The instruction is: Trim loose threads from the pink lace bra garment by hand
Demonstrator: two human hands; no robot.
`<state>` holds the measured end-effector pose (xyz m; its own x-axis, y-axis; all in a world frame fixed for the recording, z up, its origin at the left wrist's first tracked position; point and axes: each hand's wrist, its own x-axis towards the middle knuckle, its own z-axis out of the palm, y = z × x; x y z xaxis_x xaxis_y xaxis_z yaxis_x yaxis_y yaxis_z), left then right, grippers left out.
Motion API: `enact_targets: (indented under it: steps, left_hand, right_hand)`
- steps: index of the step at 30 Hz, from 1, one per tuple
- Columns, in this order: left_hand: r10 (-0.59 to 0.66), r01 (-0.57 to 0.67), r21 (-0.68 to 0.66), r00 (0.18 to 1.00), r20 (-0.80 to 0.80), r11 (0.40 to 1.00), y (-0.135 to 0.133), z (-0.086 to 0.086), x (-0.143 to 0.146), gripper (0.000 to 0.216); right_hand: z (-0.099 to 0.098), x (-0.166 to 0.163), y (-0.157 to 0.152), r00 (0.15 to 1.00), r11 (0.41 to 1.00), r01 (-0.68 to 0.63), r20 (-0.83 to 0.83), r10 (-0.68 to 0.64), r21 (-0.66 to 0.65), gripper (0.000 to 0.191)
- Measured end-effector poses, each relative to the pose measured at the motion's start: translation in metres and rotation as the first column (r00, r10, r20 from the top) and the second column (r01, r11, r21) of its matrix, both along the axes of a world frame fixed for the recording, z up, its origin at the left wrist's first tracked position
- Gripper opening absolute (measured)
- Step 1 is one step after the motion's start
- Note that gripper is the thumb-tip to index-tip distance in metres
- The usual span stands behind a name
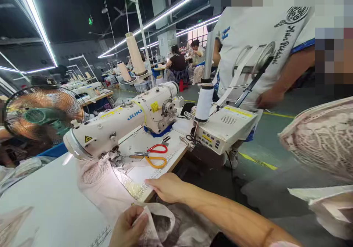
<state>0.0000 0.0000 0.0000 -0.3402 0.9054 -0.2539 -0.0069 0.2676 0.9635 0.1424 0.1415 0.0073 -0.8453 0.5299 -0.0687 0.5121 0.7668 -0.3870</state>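
My left hand [129,226] pinches a piece of pale lace fabric [162,225] at the near edge of the sewing table [55,199]. My right hand [165,187] rests at the table's right edge, fingers curled on the same fabric beside a printed ruler strip [138,189]. More pink lace fabric [102,180] lies under the needle area of a white JUKI sewing machine [124,123]. Red and orange scissors [153,155] lie on the table just beyond my right hand.
A control box [226,129] and a white thread cone [204,103] stand to the right. A person in a white shirt [261,44] stands close behind them. A fan [41,112] spins at left. A lace bundle [320,136] is at right.
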Motion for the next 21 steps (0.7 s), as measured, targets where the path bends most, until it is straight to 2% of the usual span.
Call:
enact_targets:
  steps: [4,8,11,13,15,17,18,19,21]
  left_hand:
    - [0.107,-0.107,0.007,0.994,-0.005,0.994,-0.005,-0.002,-0.014,0.045]
    - [0.169,-0.168,-0.014,0.982,0.079,0.986,-0.004,-0.006,-0.016,0.044]
    - [0.157,-0.158,0.021,0.986,0.063,0.987,0.004,0.0,-0.004,0.041]
    - [0.08,-0.08,0.044,0.997,-0.005,0.996,0.014,0.009,0.007,0.039]
    - [-0.027,0.031,0.035,0.993,-0.111,0.999,0.026,0.018,0.017,0.036]
    - [-0.128,0.134,0.015,0.971,-0.202,0.991,0.037,0.024,0.024,0.034]
    - [-0.17,0.177,0.011,0.957,-0.236,0.984,0.043,0.026,0.026,0.034]
    - [-0.205,0.217,0.015,0.94,-0.271,0.976,0.047,0.027,0.027,0.034]
    - [-0.26,0.282,0.018,0.904,-0.34,0.959,0.056,0.029,0.028,0.033]
  right_hand:
    - [-0.006,-0.012,-0.011,1.0,1.0,-0.007,0.006,0.007,-0.02,0.049]
    - [-0.018,0.004,-0.006,0.987,0.988,0.145,-0.066,-0.149,-0.06,0.047]
    - [-0.022,0.018,-0.013,0.955,0.969,0.208,-0.187,-0.231,-0.135,0.043]
    - [-0.021,0.021,-0.022,0.908,0.954,0.204,-0.32,-0.268,-0.221,0.037]
    - [-0.017,0.02,-0.029,0.803,0.884,0.12,-0.48,-0.354,-0.452,0.027]
    - [-0.011,0.02,-0.027,0.685,0.734,-0.04,-0.554,-0.474,-0.678,0.016]
    - [-0.008,0.021,-0.023,0.654,0.66,-0.105,-0.551,-0.518,-0.744,0.013]
    - [-0.005,0.023,-0.018,0.65,0.611,-0.135,-0.535,-0.54,-0.78,0.011]
    - [0.0,0.03,-0.007,0.657,0.575,-0.153,-0.517,-0.548,-0.804,0.01]
